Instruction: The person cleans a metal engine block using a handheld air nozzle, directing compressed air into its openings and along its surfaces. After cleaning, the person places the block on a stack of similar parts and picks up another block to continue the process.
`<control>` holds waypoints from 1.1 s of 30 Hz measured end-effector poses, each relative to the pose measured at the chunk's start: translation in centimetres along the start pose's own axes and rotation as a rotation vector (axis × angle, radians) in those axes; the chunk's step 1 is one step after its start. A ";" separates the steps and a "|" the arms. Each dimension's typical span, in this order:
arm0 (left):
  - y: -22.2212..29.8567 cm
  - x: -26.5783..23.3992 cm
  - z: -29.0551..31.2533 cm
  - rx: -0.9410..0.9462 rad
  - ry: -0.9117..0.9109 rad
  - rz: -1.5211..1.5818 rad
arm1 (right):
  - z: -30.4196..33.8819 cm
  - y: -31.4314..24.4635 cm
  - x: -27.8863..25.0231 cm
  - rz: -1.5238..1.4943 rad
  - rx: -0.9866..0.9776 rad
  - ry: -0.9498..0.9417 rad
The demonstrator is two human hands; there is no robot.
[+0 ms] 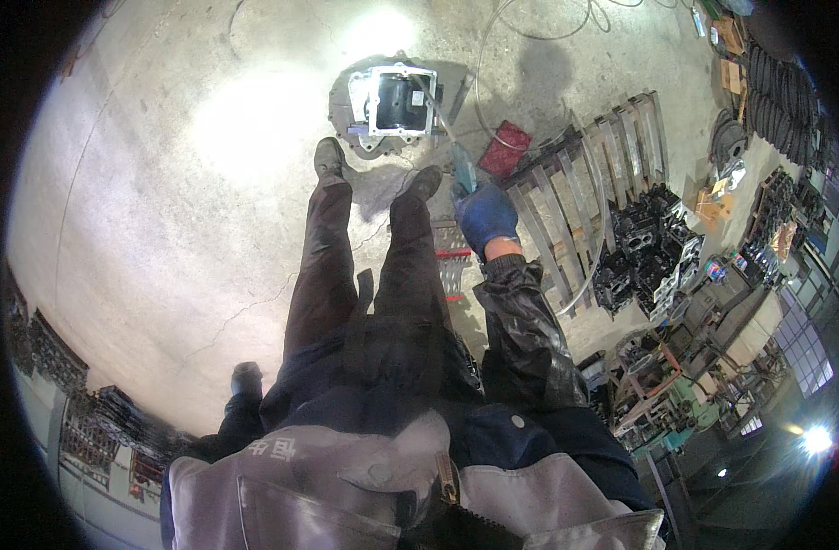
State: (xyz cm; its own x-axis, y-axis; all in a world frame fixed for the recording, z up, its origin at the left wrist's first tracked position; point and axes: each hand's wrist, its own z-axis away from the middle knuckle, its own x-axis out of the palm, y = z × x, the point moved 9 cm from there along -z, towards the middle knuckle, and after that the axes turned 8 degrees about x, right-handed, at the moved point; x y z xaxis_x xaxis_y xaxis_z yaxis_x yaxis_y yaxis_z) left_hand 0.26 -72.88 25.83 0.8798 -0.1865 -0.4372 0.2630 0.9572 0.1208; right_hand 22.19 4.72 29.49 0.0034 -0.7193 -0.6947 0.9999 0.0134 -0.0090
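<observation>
My right hand (489, 218), in a blue glove, is closed around an air blow gun (464, 170) with a pale blue-green body. Its long thin nozzle slants up and left to a metal housing (377, 99) on the floor beyond my feet. This housing has a bright rectangular flange, a dark hollow inside and a wider, darker grey rim; the nozzle's tip is near the flange's right side. Low at my left side is my left hand (246, 378), also gloved. It is small and dim here, its fingers do not show clearly, and no held thing is visible.
A red rectangular object (505, 148) lies beside a slatted pallet (566, 197) on the right. Black engine parts (649, 247) are heaped at the pallet's near end. A thin hose (479, 69) loops across the concrete floor (163, 211). Machinery and stacked parts line the right side.
</observation>
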 end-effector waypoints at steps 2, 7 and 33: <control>-0.6 0.3 0.1 -0.035 0.055 0.167 | 0.0 0.0 0.3 0.007 0.014 -0.029; 1.9 -0.3 0.0 0.225 0.069 0.198 | -0.4 -0.3 0.8 0.007 0.022 -0.042; 2.4 -0.8 -1.2 0.464 -0.109 -0.576 | 0.4 -2.3 0.4 0.060 0.006 -0.013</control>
State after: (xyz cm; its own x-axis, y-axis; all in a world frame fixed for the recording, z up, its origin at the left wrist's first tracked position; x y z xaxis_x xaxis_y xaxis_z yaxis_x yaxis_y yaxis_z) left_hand -0.28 -70.21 25.39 0.5803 -0.6741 -0.4571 0.8129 0.5141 0.2738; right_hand 19.94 4.13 29.58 0.0637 -0.7261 -0.6846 0.9979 0.0529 0.0367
